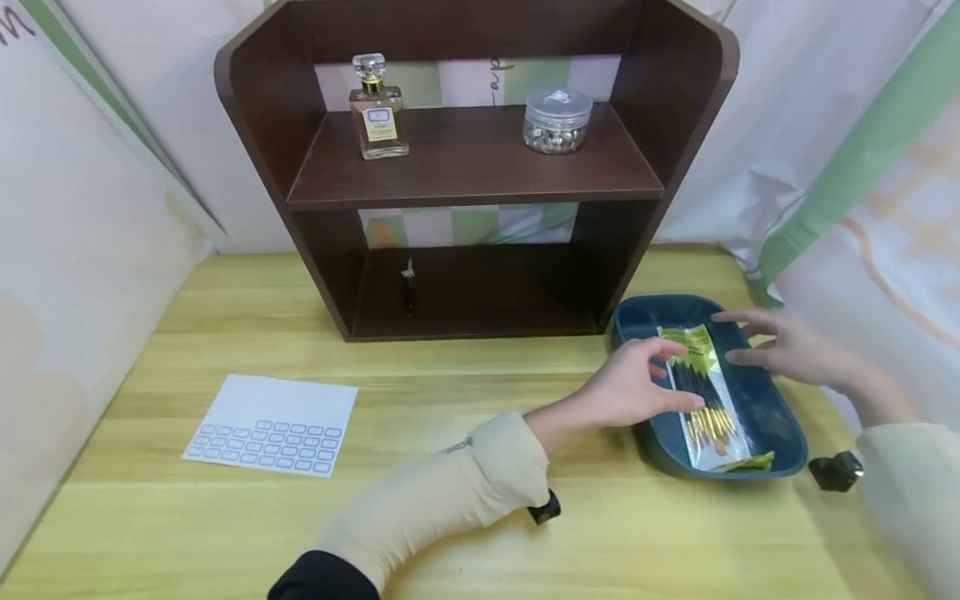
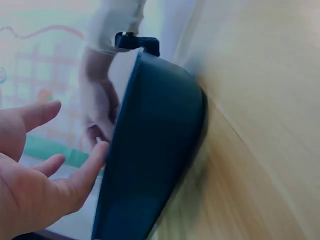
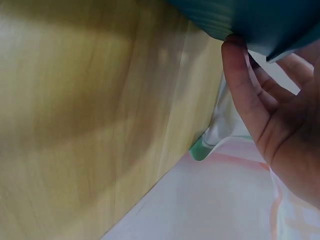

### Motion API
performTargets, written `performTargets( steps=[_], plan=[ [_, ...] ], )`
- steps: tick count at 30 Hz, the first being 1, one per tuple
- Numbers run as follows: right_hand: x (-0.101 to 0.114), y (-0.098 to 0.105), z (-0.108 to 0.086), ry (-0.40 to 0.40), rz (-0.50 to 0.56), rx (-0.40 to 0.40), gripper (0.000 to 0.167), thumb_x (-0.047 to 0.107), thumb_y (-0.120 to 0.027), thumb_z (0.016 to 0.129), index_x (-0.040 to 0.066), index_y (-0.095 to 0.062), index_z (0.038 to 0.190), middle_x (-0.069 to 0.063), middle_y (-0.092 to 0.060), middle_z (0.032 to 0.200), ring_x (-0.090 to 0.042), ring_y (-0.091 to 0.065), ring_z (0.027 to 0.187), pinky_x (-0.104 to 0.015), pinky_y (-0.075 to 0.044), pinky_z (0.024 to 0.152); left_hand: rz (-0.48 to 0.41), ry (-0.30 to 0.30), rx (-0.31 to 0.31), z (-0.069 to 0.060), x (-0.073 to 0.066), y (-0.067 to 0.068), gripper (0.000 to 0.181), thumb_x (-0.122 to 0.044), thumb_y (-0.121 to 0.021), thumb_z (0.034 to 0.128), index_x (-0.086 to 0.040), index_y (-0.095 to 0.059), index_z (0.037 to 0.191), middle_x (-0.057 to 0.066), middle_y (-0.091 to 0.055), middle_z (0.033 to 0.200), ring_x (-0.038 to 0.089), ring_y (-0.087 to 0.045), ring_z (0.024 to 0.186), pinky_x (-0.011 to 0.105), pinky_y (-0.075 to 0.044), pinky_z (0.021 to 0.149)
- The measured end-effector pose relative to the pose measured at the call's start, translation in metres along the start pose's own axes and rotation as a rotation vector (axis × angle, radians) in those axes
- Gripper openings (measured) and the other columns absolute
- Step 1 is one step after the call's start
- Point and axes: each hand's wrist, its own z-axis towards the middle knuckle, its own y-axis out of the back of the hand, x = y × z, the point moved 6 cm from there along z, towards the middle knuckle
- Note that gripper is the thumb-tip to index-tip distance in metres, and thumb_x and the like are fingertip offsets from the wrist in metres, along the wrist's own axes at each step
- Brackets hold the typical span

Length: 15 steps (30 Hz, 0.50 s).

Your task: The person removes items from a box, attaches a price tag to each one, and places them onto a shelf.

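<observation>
A dark blue plastic basin (image 1: 776, 417) stands at the right of the wooden table. In it lies a clear packet of paintbrushes (image 1: 697, 379) with a yellow-green top and several dark handles. My left hand (image 1: 622, 387) hovers by the basin's left side, fingers and thumb spread over the packet; whether it touches is unclear. At the right rim is my right hand (image 1: 798, 350), its fingers reaching loosely over the edge. In the right wrist view, a digit of that hand (image 3: 280, 120) is close against the basin's wall (image 3: 215, 15). Neither hand visibly holds anything.
Behind stands a dark brown shelf (image 1: 480, 171). Its upper board bears a perfume bottle (image 1: 380, 117) and a lidded clear jar (image 1: 557, 125); a slim black object (image 1: 408, 287) is on the lower board. A label sheet (image 1: 273, 425) lies at left. Curtains enclose the table.
</observation>
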Motion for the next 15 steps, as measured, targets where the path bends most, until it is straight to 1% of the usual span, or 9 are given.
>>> performTargets(
  steps=[2,3,4,6,8,9,10,12,15],
  plan=[
    [-0.002,0.000,0.002,-0.011,0.035,0.006,0.067,0.021,-0.073,0.094,0.007,-0.040,0.151,-0.038,-0.054,0.125,-0.034,-0.067,0.091,-0.035,-0.058,0.063,0.022,0.034,-0.006,0.009,0.000,-0.007,0.061,-0.025,-0.086,0.0819,-0.019,-0.060,0.137,-0.009,-0.059,0.131,0.005,-0.062,0.101,0.013,-0.050,0.069],
    [-0.002,0.000,0.002,-0.017,0.053,0.011,0.069,0.021,-0.072,0.095,0.007,-0.037,0.152,-0.038,-0.054,0.126,-0.035,-0.067,0.091,-0.035,-0.059,0.063,0.040,0.056,-0.016,0.014,0.001,-0.009,0.061,-0.026,-0.086,0.0814,-0.020,-0.060,0.136,-0.009,-0.058,0.132,0.004,-0.061,0.102,0.014,-0.050,0.069],
    [-0.003,0.000,0.003,-0.022,0.072,0.015,0.070,0.022,-0.071,0.096,0.007,-0.035,0.153,-0.038,-0.054,0.126,-0.035,-0.067,0.091,-0.035,-0.060,0.062,0.055,0.082,-0.030,0.018,0.001,-0.011,0.061,-0.027,-0.087,0.0808,-0.022,-0.061,0.136,-0.010,-0.057,0.132,0.003,-0.059,0.104,0.015,-0.050,0.072],
    [-0.004,0.001,0.004,-0.023,0.085,0.012,0.069,0.023,-0.069,0.097,0.007,-0.033,0.154,-0.035,-0.056,0.123,-0.035,-0.067,0.093,-0.036,-0.060,0.062,0.057,0.137,-0.057,0.026,0.002,-0.015,0.061,-0.028,-0.088,0.0794,-0.024,-0.061,0.135,-0.010,-0.056,0.133,0.003,-0.057,0.107,0.017,-0.050,0.078],
    [-0.004,0.002,0.005,-0.017,0.088,0.005,0.065,0.021,-0.065,0.100,0.008,-0.032,0.155,-0.031,-0.060,0.118,-0.032,-0.066,0.090,-0.036,-0.060,0.061,0.017,0.195,-0.095,0.032,0.004,-0.018,0.063,-0.028,-0.089,0.0778,-0.024,-0.062,0.135,-0.010,-0.055,0.136,0.003,-0.054,0.113,0.020,-0.050,0.085],
    [-0.004,0.003,0.006,-0.015,0.093,0.000,0.062,0.020,-0.062,0.101,0.008,-0.032,0.154,-0.028,-0.062,0.115,-0.030,-0.067,0.087,-0.036,-0.060,0.060,-0.005,0.229,-0.117,0.034,0.005,-0.020,0.063,-0.028,-0.089,0.0772,-0.026,-0.062,0.134,-0.010,-0.054,0.136,0.004,-0.052,0.115,0.022,-0.050,0.087],
    [-0.004,0.004,0.006,-0.011,0.097,-0.011,0.059,0.019,-0.060,0.103,0.008,-0.033,0.154,-0.026,-0.064,0.112,-0.028,-0.067,0.083,-0.037,-0.059,0.058,-0.046,0.262,-0.140,0.036,0.006,-0.022,0.062,-0.027,-0.089,0.0767,-0.026,-0.062,0.133,-0.010,-0.054,0.135,0.005,-0.052,0.115,0.024,-0.051,0.088],
    [-0.005,0.005,0.006,-0.009,0.108,-0.029,0.054,0.016,-0.055,0.105,0.009,-0.034,0.154,-0.023,-0.066,0.103,-0.025,-0.065,0.071,-0.038,-0.058,0.054,-0.134,0.325,-0.184,0.038,0.009,-0.027,0.061,-0.024,-0.090,0.0760,-0.027,-0.063,0.131,-0.010,-0.054,0.134,0.008,-0.054,0.112,0.027,-0.052,0.086],
    [-0.009,0.006,0.005,-0.014,0.128,-0.055,0.051,0.016,-0.052,0.106,0.009,-0.035,0.154,-0.021,-0.066,0.099,-0.024,-0.062,0.059,-0.040,-0.057,0.050,-0.222,0.409,-0.233,0.040,0.013,-0.035,0.058,-0.023,-0.089,0.0763,-0.029,-0.064,0.128,-0.009,-0.052,0.132,0.011,-0.056,0.108,0.031,-0.054,0.082]
  ],
)
